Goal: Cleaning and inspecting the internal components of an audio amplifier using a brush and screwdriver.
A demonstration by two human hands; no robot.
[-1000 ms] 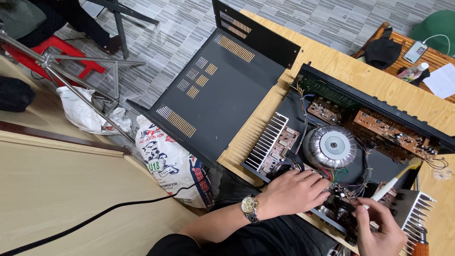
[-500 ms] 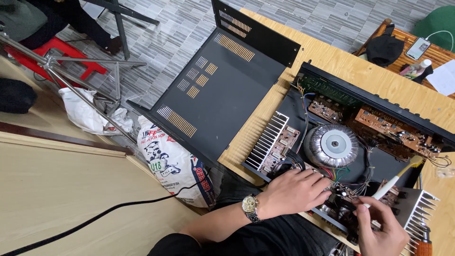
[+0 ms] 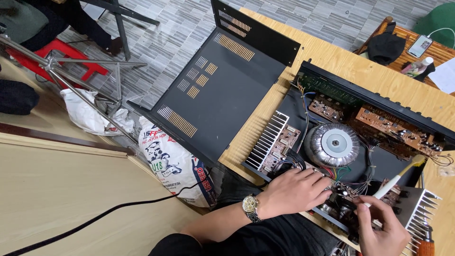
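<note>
The main risk, judged from how things lie, is among the loose wires: the left hand (image 3: 294, 192) rests palm down, fingers spread flat and holding nothing, on the near edge of the opened amplifier chassis (image 3: 308, 102), right where the coloured wire bundle (image 3: 341, 178) runs out from under the round toroidal transformer (image 3: 334, 144). A slip of that hand could tug a lead or bend a part on the small circuit board (image 3: 279, 147) beside the finned heat sink (image 3: 266, 141). Further right, the right hand (image 3: 381, 227) is closed in a pinch on a thin white-handled brush (image 3: 398, 179), its bristle end pointing up and away; the handle tip could snag the wiring beneath. The chassis lies directly under both hands, the transformer just beyond the fingertips. The removed black cover (image 3: 218, 90) lies well apart to the left.
</note>
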